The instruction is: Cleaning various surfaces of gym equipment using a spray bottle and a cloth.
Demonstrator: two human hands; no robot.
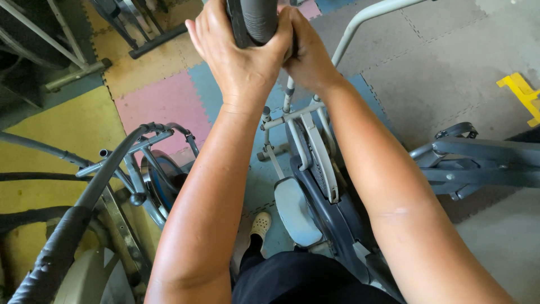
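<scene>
Both hands are raised ahead of the person and closed together on one thing: a black padded handlebar grip (256,19), whose long axis runs up and away out of the top edge of the picture, roughly in line with the two forearms; its lower end sits between the palms, so the grip lies inside the fingers rather than to either side of them. The left hand (239,53) wraps it from the left, its back turned to the camera and its fingers curled round the far side, out of sight; the right hand (308,56) closes on it from the right, just beside and touching the left, thumb side pressed against the grip's edge; neither hand is nearer than the other, both sitting at the same height on the grip.

Below the fingers, between the forearms, stands the grey exercise machine (318,169), its pale foot pedal (293,211) lower and a little to the left; a pale shoe (260,225) rests on the floor just left of that pedal, above dark trousers. Well to the left of the fingers and lower a second machine's black foam handle (56,253) slants up toward a small blue flywheel (160,183); to the right and lower lies a grey frame (478,163); the floor is coloured foam mat tiles (163,101).
</scene>
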